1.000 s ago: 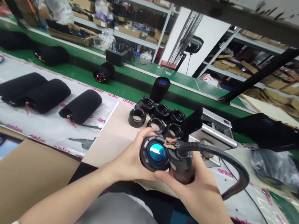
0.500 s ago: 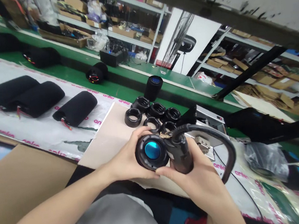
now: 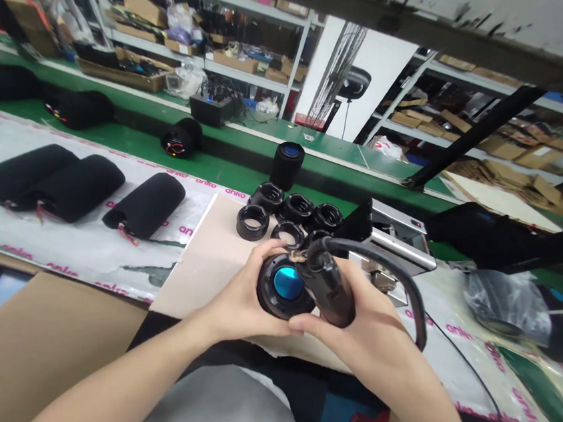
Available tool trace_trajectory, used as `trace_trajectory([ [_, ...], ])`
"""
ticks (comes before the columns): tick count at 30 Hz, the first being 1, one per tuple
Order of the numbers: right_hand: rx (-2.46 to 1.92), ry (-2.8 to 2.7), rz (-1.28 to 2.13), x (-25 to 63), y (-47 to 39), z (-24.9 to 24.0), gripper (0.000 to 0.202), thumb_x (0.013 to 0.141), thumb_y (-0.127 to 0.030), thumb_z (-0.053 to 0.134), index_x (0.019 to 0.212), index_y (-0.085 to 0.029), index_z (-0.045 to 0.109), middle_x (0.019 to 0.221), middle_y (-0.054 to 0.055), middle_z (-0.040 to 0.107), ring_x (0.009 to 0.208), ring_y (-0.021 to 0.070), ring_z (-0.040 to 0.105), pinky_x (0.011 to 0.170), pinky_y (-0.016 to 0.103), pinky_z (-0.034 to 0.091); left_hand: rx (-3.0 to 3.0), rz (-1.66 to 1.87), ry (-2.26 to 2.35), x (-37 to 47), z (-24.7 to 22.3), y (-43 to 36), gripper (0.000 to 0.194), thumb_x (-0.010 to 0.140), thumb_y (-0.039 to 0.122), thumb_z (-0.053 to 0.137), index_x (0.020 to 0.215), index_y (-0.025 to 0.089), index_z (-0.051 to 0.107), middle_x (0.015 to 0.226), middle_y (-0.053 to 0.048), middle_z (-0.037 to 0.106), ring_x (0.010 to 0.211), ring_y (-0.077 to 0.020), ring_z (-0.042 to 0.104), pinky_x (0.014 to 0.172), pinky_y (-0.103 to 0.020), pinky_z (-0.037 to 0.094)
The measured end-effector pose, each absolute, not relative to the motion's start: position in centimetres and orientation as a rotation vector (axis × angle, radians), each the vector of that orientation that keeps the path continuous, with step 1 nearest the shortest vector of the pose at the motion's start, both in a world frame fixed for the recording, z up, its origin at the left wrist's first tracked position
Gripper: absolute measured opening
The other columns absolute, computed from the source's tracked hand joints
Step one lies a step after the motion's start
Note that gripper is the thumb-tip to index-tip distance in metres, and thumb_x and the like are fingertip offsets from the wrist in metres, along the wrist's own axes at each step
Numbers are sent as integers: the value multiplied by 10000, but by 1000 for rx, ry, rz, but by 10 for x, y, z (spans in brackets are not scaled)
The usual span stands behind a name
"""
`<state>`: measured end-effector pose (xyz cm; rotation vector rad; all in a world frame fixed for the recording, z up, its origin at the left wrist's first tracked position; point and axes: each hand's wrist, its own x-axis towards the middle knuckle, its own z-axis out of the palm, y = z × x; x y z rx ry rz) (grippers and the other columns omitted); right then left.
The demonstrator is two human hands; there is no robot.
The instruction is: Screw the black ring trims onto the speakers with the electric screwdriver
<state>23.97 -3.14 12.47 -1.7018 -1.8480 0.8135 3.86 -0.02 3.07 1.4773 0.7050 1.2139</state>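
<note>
My left hand (image 3: pixel 240 299) is wrapped round a black cylindrical speaker (image 3: pixel 268 291), its end with a shiny blue disc facing up. In my right hand (image 3: pixel 365 336) is a black corded electric screwdriver (image 3: pixel 331 290), with a bit of string tied near its thick curved cable. The screwdriver overlaps the right side of the speaker's end; its tip is hidden. My right thumb reaches to the speaker's lower edge. Just beyond my hands, several black rings (image 3: pixel 252 222) stand on a beige board (image 3: pixel 203 259). Behind them stands another black speaker (image 3: pixel 287 165) with a blue end.
Several black fabric-covered cylinders (image 3: pixel 145 205) with loose wires lie on the white-covered bench at left. A silver-and-black device (image 3: pixel 402 232) sits right of the rings. Clear plastic bags (image 3: pixel 507 305) lie further right. A green conveyor (image 3: pixel 235 152) runs behind.
The screwdriver has tilted and shifted left, now covering more of the blue disc's right side. Its cable has swung left too. My left hand keeps its hold on the speaker.
</note>
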Motion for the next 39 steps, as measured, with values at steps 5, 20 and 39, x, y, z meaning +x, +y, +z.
trace_trajectory([
  [5,-1624,-1903,762,231,-36,129,608,808,-383,838,1367,-378,599,1291,11,692,1152,291,691,1081,481,558,1470,1208,686,39,32,0,1157,614,397,1021,1542,306,337,1506,-142,546,1382,-392,602,1198,-564,474],
  [20,-1802,-1786,970,232,-19,136,743,663,-443,904,1348,-381,623,1080,-5,729,981,310,677,936,515,551,1525,1215,727,38,34,1,1149,615,339,1026,1540,304,345,1579,-143,505,1481,-394,534,1254,-551,439],
  [39,-1334,-1649,1218,243,-13,123,714,623,-220,1003,1273,-297,717,1301,23,740,1345,296,639,938,336,631,1490,1202,770,36,42,0,1131,526,482,1066,1494,298,512,1584,-138,578,1501,-406,539,1264,-525,446],
])
